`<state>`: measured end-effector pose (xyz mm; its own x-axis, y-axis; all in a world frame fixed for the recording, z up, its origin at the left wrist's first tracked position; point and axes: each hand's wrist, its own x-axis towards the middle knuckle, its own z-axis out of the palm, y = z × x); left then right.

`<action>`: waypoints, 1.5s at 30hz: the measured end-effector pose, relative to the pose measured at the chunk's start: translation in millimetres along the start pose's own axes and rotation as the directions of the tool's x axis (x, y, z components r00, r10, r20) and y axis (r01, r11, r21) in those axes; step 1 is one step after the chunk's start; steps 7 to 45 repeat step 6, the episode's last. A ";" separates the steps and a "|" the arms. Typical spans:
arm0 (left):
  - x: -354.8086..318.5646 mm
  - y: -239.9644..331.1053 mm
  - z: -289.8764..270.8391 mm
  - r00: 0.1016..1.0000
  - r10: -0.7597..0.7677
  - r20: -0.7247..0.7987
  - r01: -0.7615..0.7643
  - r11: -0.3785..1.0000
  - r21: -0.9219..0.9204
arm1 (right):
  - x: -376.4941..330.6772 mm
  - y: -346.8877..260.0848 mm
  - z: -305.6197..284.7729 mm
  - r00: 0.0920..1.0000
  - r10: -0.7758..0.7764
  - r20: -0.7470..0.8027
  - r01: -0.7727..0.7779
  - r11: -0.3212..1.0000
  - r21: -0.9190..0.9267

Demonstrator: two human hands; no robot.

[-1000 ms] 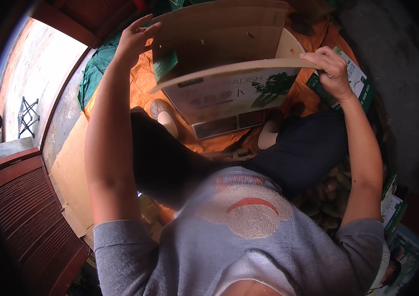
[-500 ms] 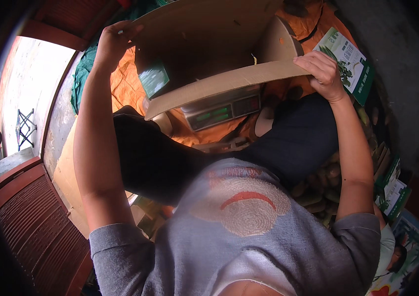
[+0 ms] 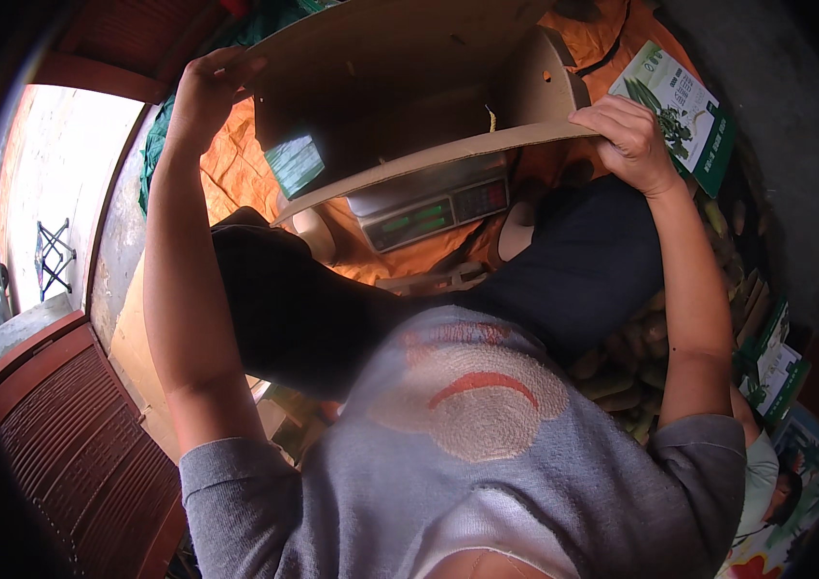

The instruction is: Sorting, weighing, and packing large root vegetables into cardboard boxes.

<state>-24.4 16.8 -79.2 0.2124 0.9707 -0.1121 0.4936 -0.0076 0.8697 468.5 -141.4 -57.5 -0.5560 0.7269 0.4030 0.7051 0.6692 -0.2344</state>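
A brown cardboard box (image 3: 381,87) is held up in front of me, tipped so that I look into its shaded inside. My left hand (image 3: 209,95) grips its edge at the upper left, fingers curled over the board. At the near right corner, my right hand (image 3: 629,140) is closed on the box's rim, thumb side inward. Under the near rim shows a digital scale (image 3: 434,214) with green lit displays and a keypad, between my legs. Inside the box, a small yellowish scrap (image 3: 491,119) clings near the right end. The outer faces are mostly hidden.
Orange cloth (image 3: 236,164) lies under the scale. A green-and-white printed carton (image 3: 680,111) stands at the right. Several dark elongated pieces of produce (image 3: 612,372) are heaped beside my right leg. Another person (image 3: 766,482) is at the lower right; a reddish wooden panel (image 3: 81,434) is at left.
The box has tilted a little, so its near flap shows narrower and more of the scale is visible. My left hand has shifted slightly left; my right hand keeps its hold.
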 end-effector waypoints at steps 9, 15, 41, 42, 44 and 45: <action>-2.3 5.4 -3.4 0.997 -0.055 0.050 0.052 0.997 0.058 | -1.0 5.7 -2.1 1.000 -0.018 -0.022 0.019 1.000 0.015; -2.3 5.4 -3.4 0.997 -0.055 0.050 0.052 0.997 0.058 | -1.0 5.7 -2.1 1.000 -0.018 -0.022 0.019 1.000 0.015; -2.3 5.4 -3.4 0.997 -0.055 0.050 0.052 0.997 0.058 | -1.0 5.7 -2.1 1.000 -0.018 -0.022 0.019 1.000 0.015; -2.3 5.4 -3.4 0.997 -0.055 0.050 0.052 0.997 0.058 | -1.0 5.7 -2.1 1.000 -0.018 -0.022 0.019 1.000 0.015; -2.3 5.4 -3.4 0.997 -0.055 0.050 0.052 0.997 0.058 | -1.0 5.7 -2.1 1.000 -0.018 -0.022 0.019 1.000 0.015; -2.3 5.4 -3.4 0.997 -0.055 0.050 0.052 0.997 0.058 | -1.0 5.7 -2.1 1.000 -0.018 -0.022 0.019 1.000 0.015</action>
